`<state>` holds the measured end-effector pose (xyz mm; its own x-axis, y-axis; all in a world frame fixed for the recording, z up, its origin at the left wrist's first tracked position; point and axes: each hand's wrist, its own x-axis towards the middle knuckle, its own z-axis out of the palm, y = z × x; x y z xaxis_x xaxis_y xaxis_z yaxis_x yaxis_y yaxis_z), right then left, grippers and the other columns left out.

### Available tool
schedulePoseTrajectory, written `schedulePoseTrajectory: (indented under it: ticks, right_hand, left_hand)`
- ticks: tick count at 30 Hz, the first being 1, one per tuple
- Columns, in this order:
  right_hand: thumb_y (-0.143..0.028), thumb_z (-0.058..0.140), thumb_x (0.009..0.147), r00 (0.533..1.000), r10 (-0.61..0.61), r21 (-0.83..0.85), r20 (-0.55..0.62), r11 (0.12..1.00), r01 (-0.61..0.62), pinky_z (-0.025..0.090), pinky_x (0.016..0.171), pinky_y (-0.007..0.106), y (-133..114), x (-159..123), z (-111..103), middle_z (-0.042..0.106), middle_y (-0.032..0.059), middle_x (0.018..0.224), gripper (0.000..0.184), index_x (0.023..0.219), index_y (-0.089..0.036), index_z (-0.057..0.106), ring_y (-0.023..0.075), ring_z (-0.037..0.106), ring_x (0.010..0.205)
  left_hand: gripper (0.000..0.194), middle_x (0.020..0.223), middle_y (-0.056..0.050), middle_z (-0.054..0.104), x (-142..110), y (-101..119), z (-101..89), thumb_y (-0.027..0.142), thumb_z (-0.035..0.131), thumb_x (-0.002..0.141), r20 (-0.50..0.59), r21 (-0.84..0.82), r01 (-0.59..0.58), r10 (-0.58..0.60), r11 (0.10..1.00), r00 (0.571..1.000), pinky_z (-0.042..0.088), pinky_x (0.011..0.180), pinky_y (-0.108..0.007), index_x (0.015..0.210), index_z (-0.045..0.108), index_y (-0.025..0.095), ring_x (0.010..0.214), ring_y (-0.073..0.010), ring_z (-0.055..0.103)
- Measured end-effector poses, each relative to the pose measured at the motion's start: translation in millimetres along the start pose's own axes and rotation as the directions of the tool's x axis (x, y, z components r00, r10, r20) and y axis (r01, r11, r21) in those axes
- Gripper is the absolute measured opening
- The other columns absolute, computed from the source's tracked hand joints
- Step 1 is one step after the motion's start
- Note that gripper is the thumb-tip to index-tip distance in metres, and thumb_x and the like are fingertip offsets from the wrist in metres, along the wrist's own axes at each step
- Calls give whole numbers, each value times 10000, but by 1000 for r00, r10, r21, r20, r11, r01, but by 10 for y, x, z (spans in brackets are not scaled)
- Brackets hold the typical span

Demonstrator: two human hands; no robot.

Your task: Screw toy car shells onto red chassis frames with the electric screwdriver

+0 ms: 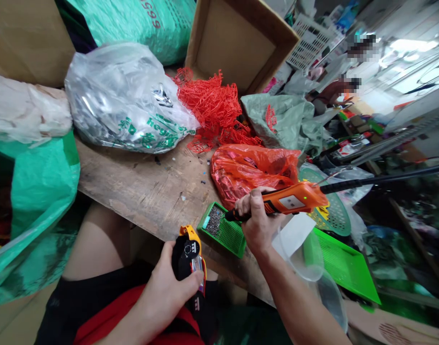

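My right hand [257,215] is shut around an orange electric screwdriver [291,200], whose black cable runs off to the right. Its dark tip points down-left, just above a small green perforated tray [234,239] holding a heap of tiny metal screws [214,220]. My left hand [169,287] sits lower, near my lap, gripping a black and yellow hand tool [188,254] with a metal part at its side. The tool's jaws are partly hidden by my fingers, so its exact kind is unclear.
A worn wooden workbench [144,191] holds a clear bag of metal parts [122,100], red plastic lattice pieces [212,110] and an orange bag [248,172]. A cardboard box [237,43], green sacks [40,206] and a bright green tray [343,266] surround it.
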<state>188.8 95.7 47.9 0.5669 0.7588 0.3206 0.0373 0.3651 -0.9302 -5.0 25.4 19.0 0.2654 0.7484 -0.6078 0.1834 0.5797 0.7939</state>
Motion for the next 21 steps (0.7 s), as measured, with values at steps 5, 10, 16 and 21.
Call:
schedulePoseTrajectory:
  ticks: [5, 10, 16, 21]
  right_hand:
    - [-410, 822, 810, 1000, 7, 16, -1, 1000, -7, 385, 440, 240, -17, -2, 4, 453, -145, 512, 385, 916, -245, 491, 73, 404, 377]
    - [-367, 800, 833, 1000, -6, 22, 0, 1000, 6, 392, 441, 232, -7, 5, -1, 462, -144, 501, 332, 919, -243, 504, 70, 402, 377]
    - [-334, 803, 843, 999, -32, 64, 7, 997, 31, 387, 433, 232, -2, -4, 4, 473, -140, 501, 306, 918, -234, 524, 69, 399, 372]
    - [-342, 795, 853, 1000, -12, 51, -4, 999, 13, 389, 440, 232, 14, -12, 1, 475, -137, 500, 299, 920, -233, 524, 73, 412, 378]
  left_hand:
    - [505, 879, -62, 764, -16, 20, 9, 407, 689, 654, -15, -11, -3, 3, 1000, 1000, 573, 780, -404, 1086, 519, 208, 850, -301, 744]
    - [500, 856, -61, 760, -40, 56, 25, 413, 690, 640, -22, -23, -8, 8, 1000, 1000, 574, 775, -408, 1065, 523, 208, 830, -301, 739]
    - [510, 860, -68, 762, -35, 37, 26, 430, 686, 647, -29, -29, -13, 12, 999, 999, 564, 762, -395, 1075, 524, 205, 829, -299, 736]
    - [518, 876, -69, 765, -11, 5, -2, 409, 703, 655, 3, -25, -4, 4, 1000, 1000, 565, 785, -406, 1093, 517, 204, 844, -298, 734]
